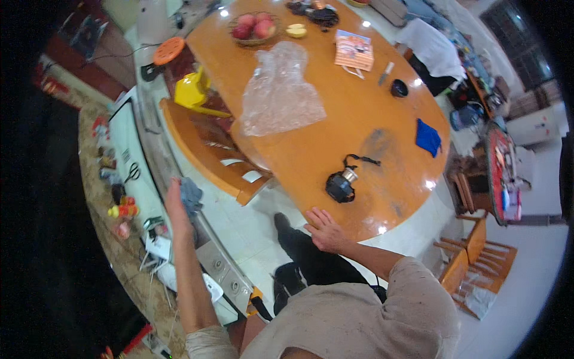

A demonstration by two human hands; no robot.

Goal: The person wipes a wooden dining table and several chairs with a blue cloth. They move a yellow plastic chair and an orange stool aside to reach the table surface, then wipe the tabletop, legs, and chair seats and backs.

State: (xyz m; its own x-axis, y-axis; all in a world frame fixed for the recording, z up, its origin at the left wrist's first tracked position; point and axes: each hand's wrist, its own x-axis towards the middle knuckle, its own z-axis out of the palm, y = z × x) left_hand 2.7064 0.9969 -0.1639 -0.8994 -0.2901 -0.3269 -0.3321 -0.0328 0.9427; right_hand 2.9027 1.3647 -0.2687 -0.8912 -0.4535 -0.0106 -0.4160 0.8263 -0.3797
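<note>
My left hand [178, 208] is over the edge of the long cabinet at the left, holding a crumpled grey-blue cloth [191, 196]. My right hand [324, 229] rests on the near edge of the wooden table [300, 164], fingers spread, with nothing in it. Just beyond it lies a black camera [340, 186] with a silver lens and a black strap. A blue cloth [428, 137] lies near the table's right edge. Farther back are a crumpled clear plastic bag [283, 94], a small black bowl [398, 88] and a knife [385, 73].
A curved wooden chair [193, 150] stands between cabinet and table, near a yellow plastic object [190, 91]. Scissors [133, 172] and a yellow bottle [117, 211] lie at the left. A basket of red fruit [253, 42] and a printed bag [354, 50] sit on the table.
</note>
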